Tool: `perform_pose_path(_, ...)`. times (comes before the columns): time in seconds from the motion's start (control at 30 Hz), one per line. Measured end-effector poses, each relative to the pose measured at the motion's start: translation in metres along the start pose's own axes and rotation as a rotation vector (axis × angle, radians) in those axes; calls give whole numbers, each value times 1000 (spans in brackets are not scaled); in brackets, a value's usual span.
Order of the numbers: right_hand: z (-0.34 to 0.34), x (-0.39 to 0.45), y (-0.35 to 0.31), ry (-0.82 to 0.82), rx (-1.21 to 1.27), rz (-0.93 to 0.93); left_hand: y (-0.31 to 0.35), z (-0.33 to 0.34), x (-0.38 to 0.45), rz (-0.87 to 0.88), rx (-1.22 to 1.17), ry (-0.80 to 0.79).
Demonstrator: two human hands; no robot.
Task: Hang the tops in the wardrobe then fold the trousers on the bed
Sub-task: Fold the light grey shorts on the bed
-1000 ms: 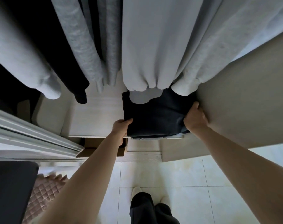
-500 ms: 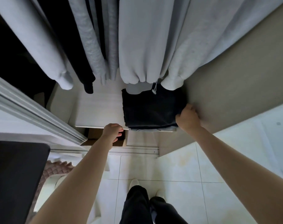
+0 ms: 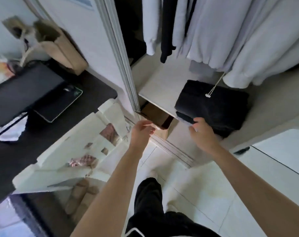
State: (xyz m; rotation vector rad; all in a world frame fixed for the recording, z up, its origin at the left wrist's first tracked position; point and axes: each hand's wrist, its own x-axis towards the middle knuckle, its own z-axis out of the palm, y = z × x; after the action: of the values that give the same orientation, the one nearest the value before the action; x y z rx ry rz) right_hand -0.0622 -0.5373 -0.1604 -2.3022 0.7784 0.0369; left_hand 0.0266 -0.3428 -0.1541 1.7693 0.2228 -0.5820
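Neither grip holds anything in the head view. Our left hand (image 3: 142, 131) hangs in the air in front of the wardrobe's lower opening with its fingers loosely curled round nothing. Our right hand (image 3: 201, 132) lies beside the front corner of the folded dark trousers (image 3: 213, 105), fingers relaxed; whether the fingertips touch the cloth we cannot tell.

A second ago both hands were pressed against the sides of that stack; half a second ago the left had let go. Now both have drawn back toward us and our head has turned left, bringing the sliding door (image 3: 118, 53) and a dark table (image 3: 12, 156) into sight. We judge from this that the stack has been set down for good.

The trousers sit folded on the white shelf (image 3: 157, 88) inside the wardrobe, at its right end. The hung tops (image 3: 230, 31) hang just above, a drawstring (image 3: 213, 88) from one dangling onto the stack. With tops hung and trousers folded and stored, the task looks close to finished.

Both forearms reach forward and slightly down, wrists roughly level, the hands near each other but apart.
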Motion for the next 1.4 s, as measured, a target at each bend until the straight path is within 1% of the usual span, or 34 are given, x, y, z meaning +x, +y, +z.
perform_pose_path(0.1,17,-27,-7,-132,1,-155,-40,-25,-57,25,-73,173)
perform_pose_path(0.17,25,-45,-14,-194,10,-209,-63,-38,-93,26,-80,245)
perform_pose_path(0.2,35,-62,-21,-264,6,-264,-81,-49,-121,1,-97,319)
perform_pose_path(0.3,61,-104,-42,-393,-5,-382,-123,-73,-183,-65,-116,485)
perform_pose_path(0.33,76,-128,-52,-458,-33,-450,-143,-85,-213,-89,-144,572)
perform_pose_path(0.4,96,-161,-63,-545,-60,-522,-171,-97,-254,-114,-176,672)
perform_pose_path(0.47,126,-215,-76,-691,-122,-665,-210,-111,-310,-155,-267,850)
perform_pose_path(0.53,148,-263,-85,-814,-179,-772,-244,-117,-360,-194,-346,1009)
perform_pose_path(0.6,167,-311,-86,-918,-228,-857,-278,-115,-410,-253,-418,1131)
perform_pose_path(0.77,202,-442,-69,-1111,-360,-1049,-366,-82,-543,-408,-586,1396)
perform_pose_path(0.83,211,-496,-54,-1169,-404,-1114,-400,-62,-593,-457,-683,1472)
perform_pose_path(0.87,211,-510,-49,-1178,-416,-1132,-409,-55,-606,-462,-719,1491)
perform_pose_path(0.9,218,-547,-35,-1212,-446,-1182,-431,-42,-637,-485,-777,1539)
perform_pose_path(1.0,229,-622,2,-1289,-557,-1280,-479,-7,-702,-545,-867,1652)
perform_pose_path(1.13,243,-715,55,-1414,-712,-1362,-535,29,-777,-620,-1008,1766)
perform_pose_path(1.3,262,-810,87,-1543,-785,-1440,-577,38,-841,-705,-1092,1845)
perform_pose_path(1.4,281,-854,89,-1575,-813,-1481,-595,26,-858,-719,-1129,1864)
